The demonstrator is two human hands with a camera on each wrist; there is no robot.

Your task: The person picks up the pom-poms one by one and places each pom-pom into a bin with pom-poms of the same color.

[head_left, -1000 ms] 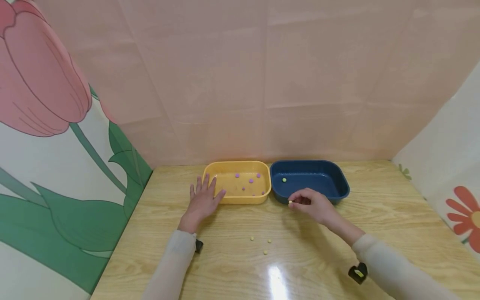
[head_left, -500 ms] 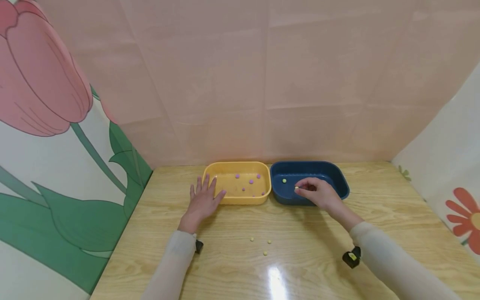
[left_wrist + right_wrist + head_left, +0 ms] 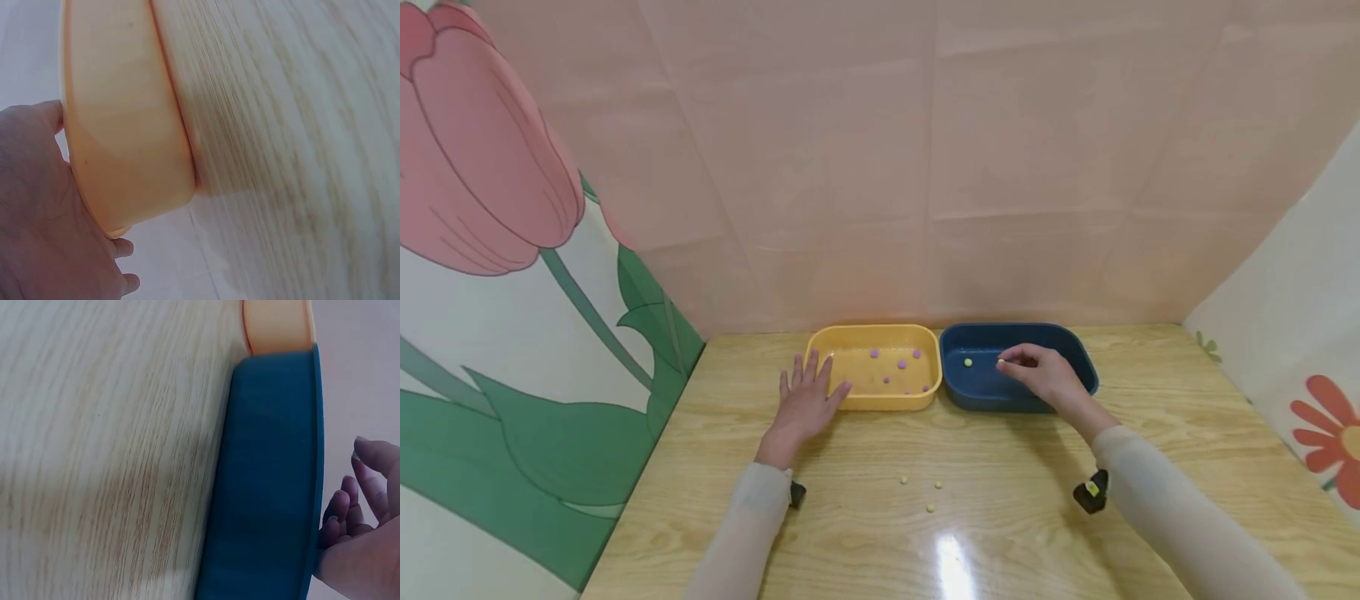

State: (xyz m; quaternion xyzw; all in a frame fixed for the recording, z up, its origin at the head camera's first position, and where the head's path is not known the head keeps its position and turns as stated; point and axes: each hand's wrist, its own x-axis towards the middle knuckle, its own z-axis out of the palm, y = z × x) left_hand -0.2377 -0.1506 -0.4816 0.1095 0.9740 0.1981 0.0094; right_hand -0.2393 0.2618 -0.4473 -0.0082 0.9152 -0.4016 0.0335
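My right hand (image 3: 1043, 373) pinches a small pale yellow ball (image 3: 1002, 361) between thumb and forefinger, over the dark blue tray (image 3: 1078, 388). One yellow-green ball (image 3: 967, 363) lies inside that tray, near its left end. In the right wrist view the same hand (image 3: 369, 506) shows just beyond the tray's rim, its other fingers curled. Spread fingers of my left hand (image 3: 805, 406) rest across the left front corner of the yellow tray (image 3: 880, 402). The left wrist view has that hand (image 3: 56, 206) along the tray's rim. Several purple balls (image 3: 902, 364) lie in the yellow tray.
Three small yellow balls, one of them the nearest ball (image 3: 930, 508), lie on the wood-grain table (image 3: 850, 542) in front of the trays. Both trays stand side by side against a pink cloth backdrop (image 3: 925, 167). A flower-printed panel (image 3: 587, 400) borders the table's left side.
My right hand has moved from the blue tray's front rim back and slightly right, over its inside, with the yellow ball still pinched. My left hand has stayed put.
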